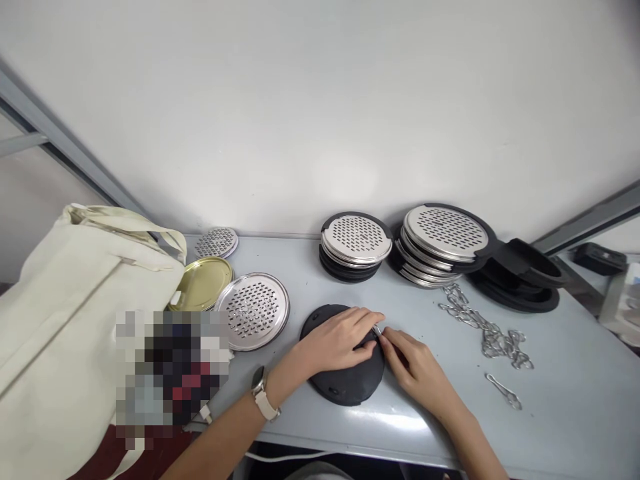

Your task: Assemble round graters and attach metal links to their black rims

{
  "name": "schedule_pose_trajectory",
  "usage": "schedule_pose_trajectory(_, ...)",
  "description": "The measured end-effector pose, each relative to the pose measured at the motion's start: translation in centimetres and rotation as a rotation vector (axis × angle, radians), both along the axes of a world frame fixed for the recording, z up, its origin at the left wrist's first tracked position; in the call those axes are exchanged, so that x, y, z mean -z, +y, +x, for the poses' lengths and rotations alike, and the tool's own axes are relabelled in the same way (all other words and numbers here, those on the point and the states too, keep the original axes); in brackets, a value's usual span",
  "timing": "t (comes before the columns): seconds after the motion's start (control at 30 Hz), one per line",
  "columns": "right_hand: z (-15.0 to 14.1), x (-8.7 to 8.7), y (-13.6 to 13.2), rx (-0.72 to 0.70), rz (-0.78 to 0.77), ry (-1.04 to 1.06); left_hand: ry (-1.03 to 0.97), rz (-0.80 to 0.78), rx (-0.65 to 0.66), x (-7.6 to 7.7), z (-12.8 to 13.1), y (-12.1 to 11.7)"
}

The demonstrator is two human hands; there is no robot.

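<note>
A black round disc (345, 385) with small slots lies flat on the grey table, partly hidden beneath my left hand (345, 339). That hand holds the disc near its right edge, its fingers bent over the top. At the same edge, my right hand (407, 363) is closed in a pinch on a small metal wire clip (377, 331), which meets the disc there. Just how the clip sits in the disc is hidden by my fingers. Several similar wire clips (493, 337) form a loose pile to the right, and a single wire clip (504, 391) lies nearer me.
Perforated metal discs in black holders (356, 243) stand stacked at the back, beside a taller stack (445, 233). Black rings (525, 287) lie at right. On the left are a grater-like metal disc (254, 312), a gold lid (205, 283) and a cream bag (85, 320).
</note>
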State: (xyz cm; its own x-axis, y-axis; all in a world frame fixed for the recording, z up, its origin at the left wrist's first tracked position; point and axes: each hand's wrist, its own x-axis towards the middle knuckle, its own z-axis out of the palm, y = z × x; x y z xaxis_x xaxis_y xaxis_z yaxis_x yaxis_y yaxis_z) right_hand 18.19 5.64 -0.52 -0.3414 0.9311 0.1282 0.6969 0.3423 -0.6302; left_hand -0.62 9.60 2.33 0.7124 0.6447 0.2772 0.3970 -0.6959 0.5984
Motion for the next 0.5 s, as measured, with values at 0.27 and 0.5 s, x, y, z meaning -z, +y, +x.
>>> schedule_pose_trajectory(0.27, 0.0, 0.0, 0.0, -0.012, -0.018, -0.003, 0.051, 0.019, 0.006, 0.0, 0.01, 0.26)
schedule_pose_trajectory(0.5, -0.05, -0.02, -0.03, -0.006, -0.031, 0.015, 0.017, -0.037, 0.005, -0.22, -0.08, 0.29)
